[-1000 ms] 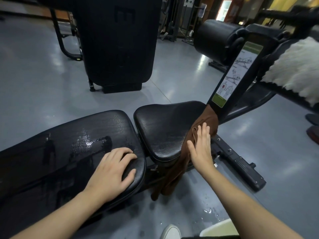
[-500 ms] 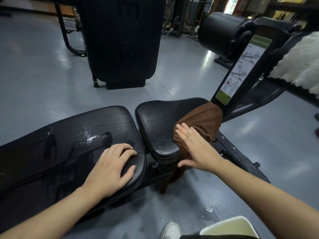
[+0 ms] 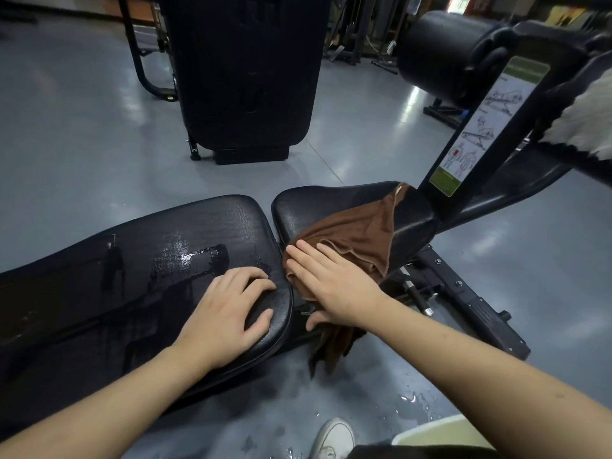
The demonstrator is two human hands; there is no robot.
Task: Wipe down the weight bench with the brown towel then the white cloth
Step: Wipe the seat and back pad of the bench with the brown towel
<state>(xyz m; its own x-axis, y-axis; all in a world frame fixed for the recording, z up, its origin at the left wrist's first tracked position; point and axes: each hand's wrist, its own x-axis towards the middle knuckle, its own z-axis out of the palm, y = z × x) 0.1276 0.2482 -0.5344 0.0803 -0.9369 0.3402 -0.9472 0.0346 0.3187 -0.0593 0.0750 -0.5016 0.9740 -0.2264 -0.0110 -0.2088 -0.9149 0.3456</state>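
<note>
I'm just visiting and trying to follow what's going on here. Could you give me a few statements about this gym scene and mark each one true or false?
1. The right hand presses the brown towel flat onto the seat pad. True.
2. The left hand holds the white cloth. False: it rests bare on the long back pad; the cloth hangs on the frame at the far right.
3. The back pad shows wet streaks. True.
4. The towel lies wholly on the seat. False: part of it hangs down off the near edge.
5. The floor near the shoe is dry. False: water drops lie there.
</note>
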